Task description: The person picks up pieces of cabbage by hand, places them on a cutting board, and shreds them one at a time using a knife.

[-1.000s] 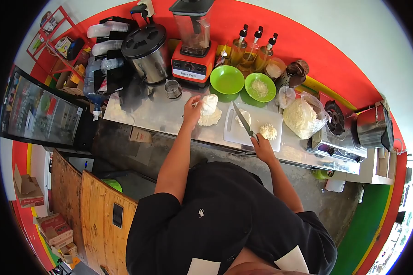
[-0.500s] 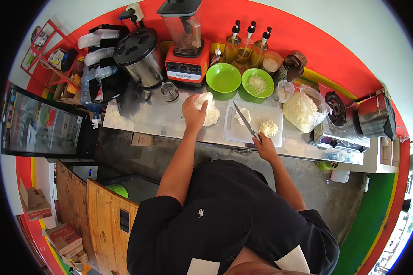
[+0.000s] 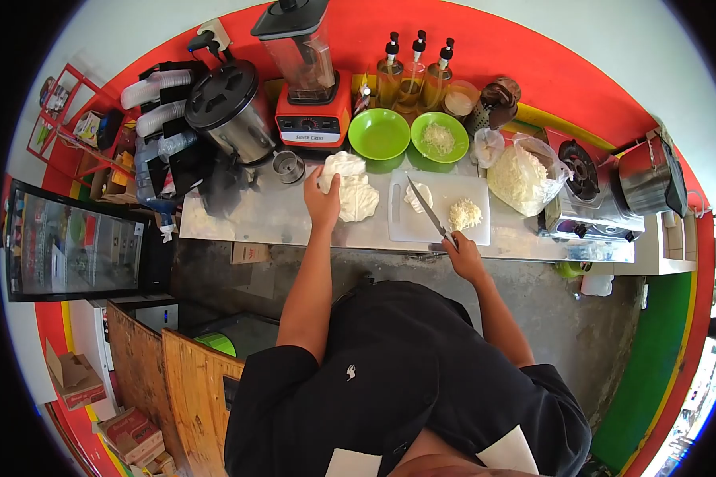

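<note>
My left hand (image 3: 323,200) grips a pale, crinkled piece of cabbage (image 3: 344,165), with the thumb along its right side. Another pale cabbage piece (image 3: 359,200) lies against it on the steel counter. My right hand (image 3: 463,258) is closed around the handle of a kitchen knife (image 3: 429,211). The blade points up and left over the white cutting board (image 3: 445,230). Under the blade's left side sits a cut cabbage chunk (image 3: 414,199), and to the right is a small heap of shredded cabbage (image 3: 465,213).
Behind the board stand an empty-looking green bowl (image 3: 379,139) and a green bowl (image 3: 418,133) holding shreds. A bag of shredded cabbage (image 3: 525,179) sits right, before the gas stove (image 3: 585,215). Blender (image 3: 314,119), pump bottles (image 3: 412,83) and a metal cup (image 3: 289,166) line the back.
The view has shifted slightly. My left hand has turned and lifted or shifted the upper cabbage piece, now standing apart from the lower one. The knife stays over the board in my right hand.
</note>
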Motion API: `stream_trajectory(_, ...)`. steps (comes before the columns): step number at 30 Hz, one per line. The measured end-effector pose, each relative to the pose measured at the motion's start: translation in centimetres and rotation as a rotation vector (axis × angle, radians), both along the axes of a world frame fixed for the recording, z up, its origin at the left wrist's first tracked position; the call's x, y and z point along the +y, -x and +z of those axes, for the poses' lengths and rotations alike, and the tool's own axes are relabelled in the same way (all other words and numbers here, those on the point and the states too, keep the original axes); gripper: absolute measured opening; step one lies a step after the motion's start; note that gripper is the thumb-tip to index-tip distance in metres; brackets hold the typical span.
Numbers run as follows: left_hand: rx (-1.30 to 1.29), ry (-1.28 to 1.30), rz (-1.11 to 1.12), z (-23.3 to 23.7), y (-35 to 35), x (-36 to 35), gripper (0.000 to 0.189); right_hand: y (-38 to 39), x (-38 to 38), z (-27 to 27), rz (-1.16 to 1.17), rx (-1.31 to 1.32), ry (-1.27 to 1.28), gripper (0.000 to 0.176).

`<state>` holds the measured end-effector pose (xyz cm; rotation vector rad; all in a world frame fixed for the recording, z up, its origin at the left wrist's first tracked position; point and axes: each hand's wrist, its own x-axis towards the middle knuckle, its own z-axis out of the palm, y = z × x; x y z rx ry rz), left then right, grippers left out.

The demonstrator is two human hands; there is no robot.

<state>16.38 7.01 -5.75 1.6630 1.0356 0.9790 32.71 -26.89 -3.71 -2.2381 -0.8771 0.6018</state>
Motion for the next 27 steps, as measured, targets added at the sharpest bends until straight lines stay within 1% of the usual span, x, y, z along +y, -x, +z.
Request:
stream_trajectory(1,0.024,-0.167,0.048,0.0,0.4,0.0,0.046,0.1,0.0,0.1,-0.004,0.01,0.002,0.031)
stream_trajectory(2,0.028,-0.164,0.043,0.0,0.5,-0.1,0.046,0.2,0.0,0.2,-0.008,0.022,0.005,0.031)
stream_trajectory(4,0.022,-0.3,-0.027,0.8,1.0,-0.6,0.049,0.3,0.1,-0.1,-0.007,0.028,0.012,0.031)
stream_trajectory(5,0.028,-0.297,-0.03,1.2,1.0,-1.0,0.049,0.4,0.3,-0.2,-0.002,0.028,0.016,0.032)
stream_trajectory(7,0.072,-0.438,-0.105,2.1,0.2,-1.9,0.049,0.5,0.7,-0.5,0.021,0.011,0.011,0.032)
stream_trajectory(8,0.058,-0.423,-0.206,2.2,0.0,-2.0,0.046,0.6,0.8,-0.6,0.048,-0.013,0.006,0.032)
stream_trajectory(10,0.255,-0.433,-0.407,1.7,0.3,-2.4,0.04,1.0,1.4,0.2,0.056,-0.008,0.021,0.031)
stream_trajectory(14,0.195,-0.52,-0.401,-0.5,-0.5,-2.0,0.034,1.2,2.3,0.9,0.058,0.028,0.01,0.03)
stream_trajectory(16,0.15,-0.255,-0.459,0.0,-1.0,-1.2,0.033,1.2,2.3,0.2,0.049,0.025,-0.009,0.03)
stream_trajectory(17,0.15,-0.255,-0.464,0.2,-1.1,-1.3,0.033,1.1,2.2,-0.1,0.045,0.021,-0.026,0.03)
stream_trajectory(19,0.097,-0.018,-0.336,1.1,-1.6,-1.5,0.039,1.3,2.1,0.7,0.034,0.028,-0.015,0.03)
stream_trajectory(20,0.096,-0.018,-0.34,1.7,-1.6,-1.1,0.039,1.5,2.1,1.0,0.027,0.038,-0.007,0.03)
stream_trajectory(22,0.466,-0.003,-0.466,2.3,-1.4,0.0,0.052,1.6,1.9,0.8,0.014,0.023,-0.008,0.03)
stream_trajectory(23,0.466,-0.005,-0.474,2.6,-1.6,0.2,0.052,1.6,1.7,0.7,0.004,0.007,-0.01,0.03)
stream_trajectory(25,0.625,-0.001,-0.638,2.6,-1.8,0.1,0.063,1.7,1.3,0.4,-0.01,0.014,0.003,0.029)
stream_trajectory(26,0.625,-0.004,-0.644,2.7,-1.9,0.0,0.063,1.6,1.3,0.2,-0.017,0.018,0.01,0.029)
stream_trajectory(27,0.694,-0.007,-0.708,3.1,-2.1,-0.3,0.066,1.7,1.2,0.1,-0.023,0.019,0.009,0.029)
